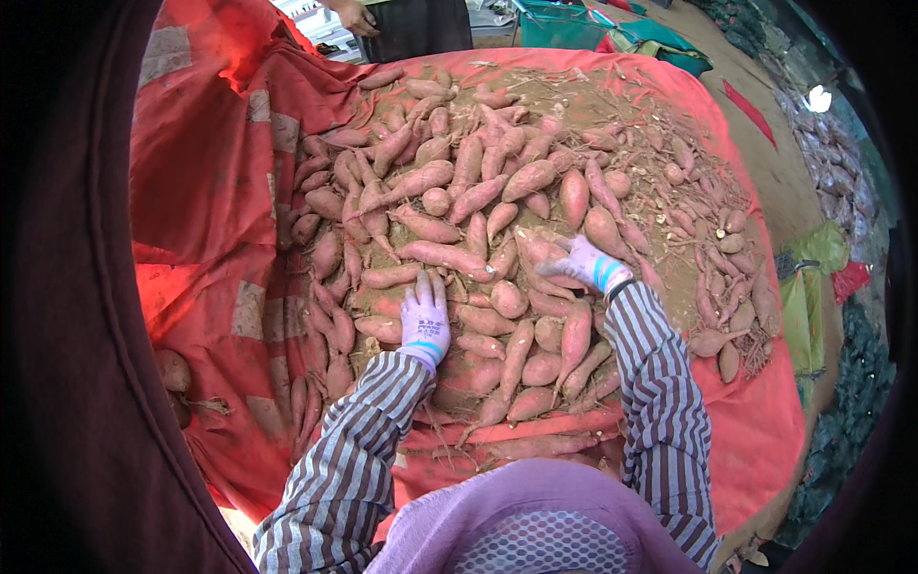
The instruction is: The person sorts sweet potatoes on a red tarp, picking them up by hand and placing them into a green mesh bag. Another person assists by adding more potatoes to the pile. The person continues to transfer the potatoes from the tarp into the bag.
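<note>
Many reddish sweet potatoes [423, 179] lie heaped with loose soil on a red cloth [760, 430]. My left hand [424, 319], in a pale purple glove, lies palm down among them. Its fingertips reach the end of a sweet potato [391, 276]; whether it grips anything underneath is hidden. My right hand [584, 265], gloved alike, rests with its fingers spread against a large sweet potato [538, 247] that has pale scuffed patches. Below my hands, more sweet potatoes [531, 403] lie near the fold of the cloth.
Small, thin sweet potatoes and roots [724, 265] gather at the right. Red patched fabric [208, 301] rises on the left. Another person's hand [356, 18] is beside a black container [416, 32] at the far side. A green container [563, 27] stands beyond the cloth.
</note>
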The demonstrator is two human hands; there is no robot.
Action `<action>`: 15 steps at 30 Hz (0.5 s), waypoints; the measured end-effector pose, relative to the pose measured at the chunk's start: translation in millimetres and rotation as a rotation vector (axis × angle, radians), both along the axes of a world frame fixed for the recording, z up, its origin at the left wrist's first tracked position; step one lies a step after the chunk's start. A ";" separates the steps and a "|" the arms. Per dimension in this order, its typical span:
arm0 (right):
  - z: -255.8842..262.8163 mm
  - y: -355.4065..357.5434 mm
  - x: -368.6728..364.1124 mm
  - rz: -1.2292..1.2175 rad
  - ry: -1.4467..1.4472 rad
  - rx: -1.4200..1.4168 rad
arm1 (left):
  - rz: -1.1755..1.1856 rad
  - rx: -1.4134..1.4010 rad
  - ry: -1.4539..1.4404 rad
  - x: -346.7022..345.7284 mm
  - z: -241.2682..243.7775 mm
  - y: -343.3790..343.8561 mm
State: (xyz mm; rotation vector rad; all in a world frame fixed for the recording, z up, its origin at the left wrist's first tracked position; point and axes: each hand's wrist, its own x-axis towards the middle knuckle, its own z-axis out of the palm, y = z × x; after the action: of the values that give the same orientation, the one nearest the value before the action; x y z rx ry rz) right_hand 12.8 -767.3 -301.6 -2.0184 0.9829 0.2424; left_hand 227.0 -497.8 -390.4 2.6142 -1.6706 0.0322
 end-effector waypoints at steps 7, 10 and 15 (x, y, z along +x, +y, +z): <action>14.7 -18.7 -57.0 -0.653 -0.953 0.627 | 0.008 -0.045 0.019 7.8 -0.8 0.8; 57.6 -90.4 -12.4 -0.880 -0.911 0.613 | -0.016 -0.047 0.059 7.6 0.1 2.1; 116.9 -172.5 -9.1 -0.700 -1.066 -0.119 | -0.055 -0.083 -0.011 1.4 -2.3 -3.4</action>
State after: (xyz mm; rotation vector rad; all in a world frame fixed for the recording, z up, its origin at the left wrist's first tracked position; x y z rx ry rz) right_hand 3.7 -939.8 -184.7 -1.4152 0.8901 -1.1612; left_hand 228.4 -501.2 -392.7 2.5113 -1.7052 0.1114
